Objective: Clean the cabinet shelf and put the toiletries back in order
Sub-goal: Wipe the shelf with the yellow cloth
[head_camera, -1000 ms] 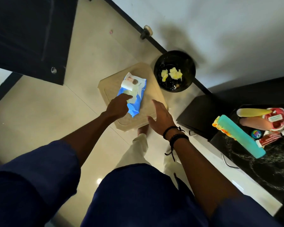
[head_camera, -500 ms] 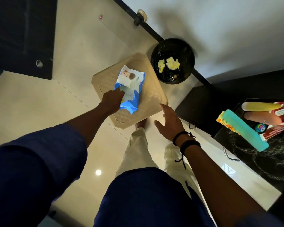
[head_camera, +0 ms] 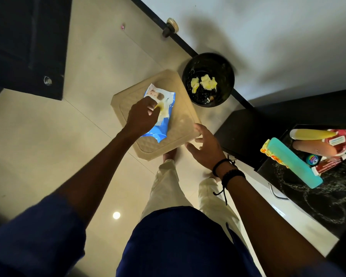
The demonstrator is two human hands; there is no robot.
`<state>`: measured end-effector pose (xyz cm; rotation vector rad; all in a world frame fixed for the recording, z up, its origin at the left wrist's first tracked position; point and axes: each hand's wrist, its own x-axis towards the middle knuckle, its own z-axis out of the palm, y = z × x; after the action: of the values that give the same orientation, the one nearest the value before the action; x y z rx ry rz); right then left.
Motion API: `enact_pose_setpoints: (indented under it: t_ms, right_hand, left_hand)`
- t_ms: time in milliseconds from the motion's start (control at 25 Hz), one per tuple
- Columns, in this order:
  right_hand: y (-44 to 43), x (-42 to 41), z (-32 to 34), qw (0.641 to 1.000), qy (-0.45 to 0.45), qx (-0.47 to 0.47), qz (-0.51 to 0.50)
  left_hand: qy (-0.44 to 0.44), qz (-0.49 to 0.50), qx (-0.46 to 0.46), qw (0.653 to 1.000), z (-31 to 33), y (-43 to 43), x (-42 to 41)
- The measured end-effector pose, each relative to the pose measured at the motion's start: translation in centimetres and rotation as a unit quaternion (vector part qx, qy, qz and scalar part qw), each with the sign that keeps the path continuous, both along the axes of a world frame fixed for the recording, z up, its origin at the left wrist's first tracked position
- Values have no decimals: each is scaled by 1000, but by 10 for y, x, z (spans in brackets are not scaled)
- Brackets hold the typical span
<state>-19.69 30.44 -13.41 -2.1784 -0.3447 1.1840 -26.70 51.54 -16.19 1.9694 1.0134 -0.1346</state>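
Blue and white, the wipes pack [head_camera: 164, 128] lies flat on a beige stool [head_camera: 180, 120] that stands on the tiled floor. We see the left hand [head_camera: 142, 116] over the pack's upper half, fingers curled, thumb and forefinger pinching a yellowish wipe [head_camera: 161, 106] at the pack's opening. The right hand [head_camera: 206, 150] hangs just off the stool's near right corner, fingers spread and relaxed, holding nothing. We cannot tell whether its fingertips touch the stool's edge. Black bands circle that wrist.

Just beyond the stool, against the wall, stands a black bin [head_camera: 226, 62] with crumpled yellow wipes [head_camera: 205, 82] in it.

The toiletries sit well to the right, crowded at the far end of a dark counter [head_camera: 318, 200]. A teal bottle [head_camera: 294, 162] lies on its side, slanting towards us. Behind it we make out a yellow tube [head_camera: 314, 134], a brown bottle [head_camera: 316, 147] beneath that, a red tub [head_camera: 342, 140] at the edge of view, and a red tube [head_camera: 328, 165] beside the teal bottle. The counter's surface shows pale swirled streaks.
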Motion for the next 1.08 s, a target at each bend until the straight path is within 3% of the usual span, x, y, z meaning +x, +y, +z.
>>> enact_pose_setpoints:
  t_ms: [80,120,240,400,720,920,1080]
  right_hand:
    - [5,8,9,996,35,52,-64]
    - [6,13,13,992,46,74,-86]
    - [4,24,27,980,69,113,-149]
    - [-20,33,44,972,46,133,-191]
    - [-126,38,59,951,-57,113,-281]
    - [-200,37,64,912,22,122,-392]
    - [-257,34,73,867,62,189,-456]
  left_hand:
    - [-37,151,-243,957,26,-10,10]
    - [-48,172,-307,935,36,-18,13]
    - [-66,167,-378,908,57,-46,18]
    - [-56,143,-400,904,69,-85,33]
    - [-48,5,-380,924,96,-194,64]
    - [-40,-52,-345,936,100,-275,84]
    - [-55,-99,-321,940,99,-327,103]
